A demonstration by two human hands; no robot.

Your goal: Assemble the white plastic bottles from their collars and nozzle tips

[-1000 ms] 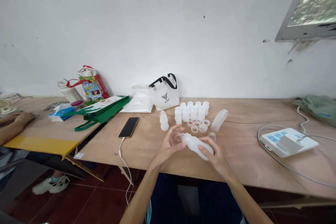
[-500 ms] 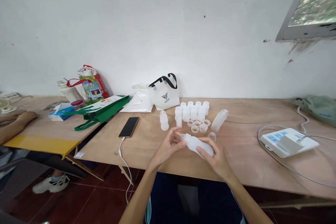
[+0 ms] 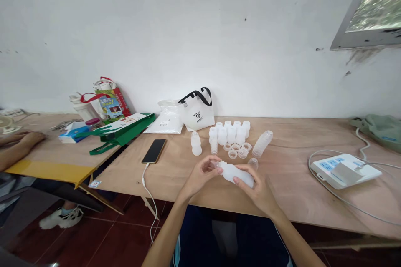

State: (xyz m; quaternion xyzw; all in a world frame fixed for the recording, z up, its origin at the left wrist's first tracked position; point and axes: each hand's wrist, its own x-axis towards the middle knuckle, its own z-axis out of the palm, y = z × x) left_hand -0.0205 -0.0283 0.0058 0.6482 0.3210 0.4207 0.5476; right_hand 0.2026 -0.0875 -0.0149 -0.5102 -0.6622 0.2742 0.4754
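My right hand [image 3: 255,187] is wrapped round the body of a translucent white plastic bottle [image 3: 233,174], shaped like a baby bottle and tilted with its mouth to the left. At that mouth, my left hand [image 3: 205,172] has its fingers curled round a clear cap [image 3: 216,165], partly hidden by them. Beyond the hands stand several similar white bottles [image 3: 231,134] in a cluster, and one more bottle [image 3: 196,143] stands apart to their left. Several clear screw rings [image 3: 232,154] lie in front of the cluster. A clear domed cap [image 3: 253,162] is just past my right hand.
A leaning stack of clear caps [image 3: 262,143] is right of the rings. Left are a phone [image 3: 154,151] on a cable, a plastic bag [image 3: 166,122] and a white tote [image 3: 199,117]. A power strip [image 3: 344,170] with cords lies right. Another person's hand [image 3: 31,138] rests at the neighbouring table.
Both hands keep their hold on the bottle and cap, with only a slight shift. The whole view has moved a little; nothing on the table has visibly changed place.
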